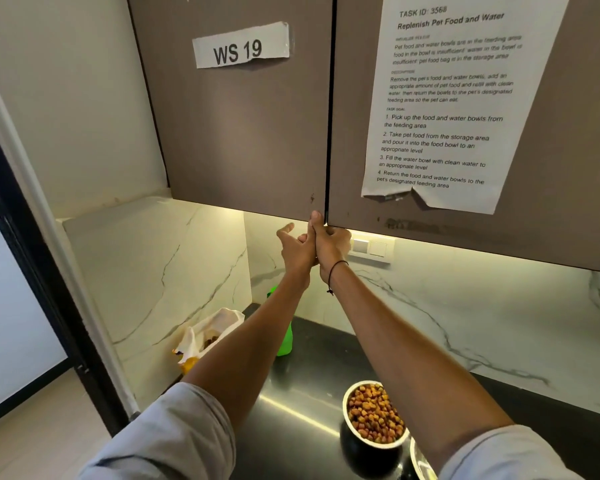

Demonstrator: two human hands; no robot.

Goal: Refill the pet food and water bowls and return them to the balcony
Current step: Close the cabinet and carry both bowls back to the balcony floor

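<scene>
nearest the camera: 2 grey sleeves (187, 434), forearms reaching up and forward over a dark glossy countertop (302, 410). between the forearms, near the counter's front edge, the food bowl (374, 415) stands upright, dark outside, pale rim, full of brown and orange kibble. just right of it, touching or nearly so, a 2nd bowl (418, 460) is mostly hidden by the right sleeve; contents can't be told.

further back on the left of the counter: an opened pet food bag (208, 336), white and yellow, leaning against the marble side wall, kibble visible in its mouth. just behind the left forearm, a green container (284, 341), largely covered by the arm.

farther up: both hands at the bottom edge of the wall cabinet, right at the seam between its 2 closed doors. right hand (331, 245), thin black cord on the wrist, has fingers curled under the right door (465, 237) edge, thumb pressed up on the seam. left hand (297, 249) sits against it, thumb sticking out left, fingers hidden behind; whether it grips the left door (239, 133) can't be told.

on the doors: a "ws 19" label (241, 46) on the left, a printed task sheet (447, 98) on the right. wall switch plate (371, 247) on the backsplash behind the hands.
</scene>
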